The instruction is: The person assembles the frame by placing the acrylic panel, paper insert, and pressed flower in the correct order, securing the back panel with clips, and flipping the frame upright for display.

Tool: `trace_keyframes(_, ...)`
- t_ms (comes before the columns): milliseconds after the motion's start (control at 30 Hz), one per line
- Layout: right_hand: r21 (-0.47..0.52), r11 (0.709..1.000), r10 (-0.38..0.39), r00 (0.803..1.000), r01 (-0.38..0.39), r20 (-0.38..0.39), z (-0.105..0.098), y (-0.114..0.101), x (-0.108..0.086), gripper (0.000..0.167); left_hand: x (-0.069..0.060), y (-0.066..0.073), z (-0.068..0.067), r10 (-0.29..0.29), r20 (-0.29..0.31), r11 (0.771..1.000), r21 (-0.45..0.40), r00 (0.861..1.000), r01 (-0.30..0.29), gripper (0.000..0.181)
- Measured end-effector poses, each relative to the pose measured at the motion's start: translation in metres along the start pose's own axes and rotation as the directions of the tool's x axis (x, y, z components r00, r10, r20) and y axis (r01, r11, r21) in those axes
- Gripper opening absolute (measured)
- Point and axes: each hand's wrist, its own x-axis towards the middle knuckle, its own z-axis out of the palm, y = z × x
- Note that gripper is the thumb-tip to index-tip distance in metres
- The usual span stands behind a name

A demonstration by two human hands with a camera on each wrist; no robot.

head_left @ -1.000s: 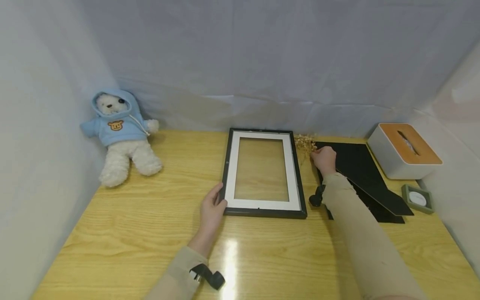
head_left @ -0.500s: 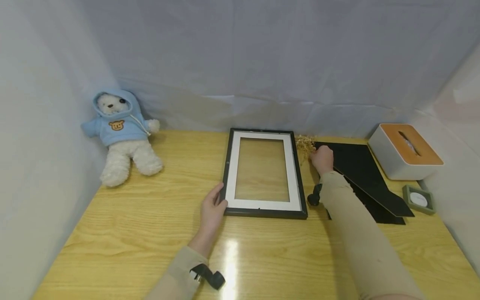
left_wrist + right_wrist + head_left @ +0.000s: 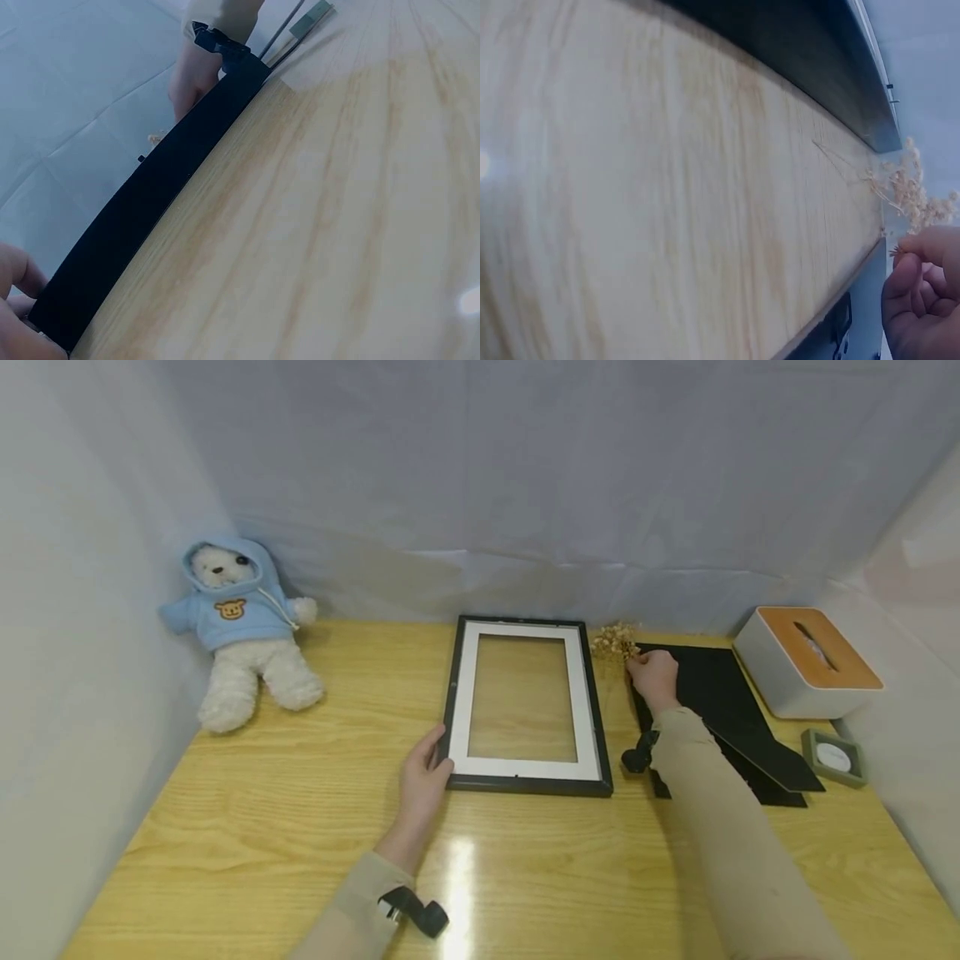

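Observation:
A black picture frame with a white mat lies flat on the table. My left hand grips its near left corner, thumb and fingers on either side of the edge, as the left wrist view shows. To the right of the frame lies a bunch of dried flowers, its thin stems pointing toward me. My right hand pinches a small sprig at the bunch's right side between thumb and fingertip; the right wrist view shows its tip. Whether that sprig is joined to the bunch I cannot tell.
Black backing board with a raised flap lies under and beside my right forearm. A white tissue box with an orange lid and a small green case stand at right. A plush bear leans at the far left.
My right hand first shifts slightly left toward the flowers, then back right, and the flower heads sit slightly farther right. The left hand and picture frame stay in place.

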Motion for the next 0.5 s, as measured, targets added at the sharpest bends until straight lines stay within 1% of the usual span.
trace_keyframes(133, 0.001, 1.0, 0.02, 0.999, -0.02, 0.034, 0.0, 0.0, 0.0, 0.03, -0.008, 0.019, -0.002, -0.009, 0.017, 1.0, -0.015, 1.0, 0.009, 0.058)
trace_keyframes(200, 0.002, 0.999, 0.036, 0.998, -0.036, 0.044, 0.0, -0.001, -0.001, 0.029, -0.008, 0.02, -0.002, -0.009, 0.019, 1.0, -0.011, 1.0, 0.009, 0.058)
trace_keyframes(233, 0.004, 0.999, 0.045, 0.998, -0.045, 0.046, 0.001, -0.002, -0.002, 0.029, -0.008, 0.02, -0.002, -0.01, 0.018, 1.0, -0.007, 1.0, 0.01, 0.058)
trace_keyframes(267, 0.01, 0.999, 0.051, 0.998, -0.051, 0.042, 0.001, -0.003, -0.002, 0.029, -0.007, 0.016, -0.002, -0.007, 0.014, 1.0, -0.001, 1.0, 0.007, 0.058)
trace_keyframes(367, 0.046, 0.996, 0.077, 0.996, -0.078, 0.04, 0.001, -0.004, -0.002, 0.029, 0.0, 0.002, -0.002, -0.006, 0.003, 1.0, 0.008, 1.0, 0.006, 0.058)
trace_keyframes(500, 0.082, 0.993, 0.086, 0.995, -0.089, 0.041, 0.0, -0.007, -0.002, 0.03, 0.001, 0.0, -0.001, -0.005, 0.002, 1.0, 0.012, 1.0, 0.005, 0.058)
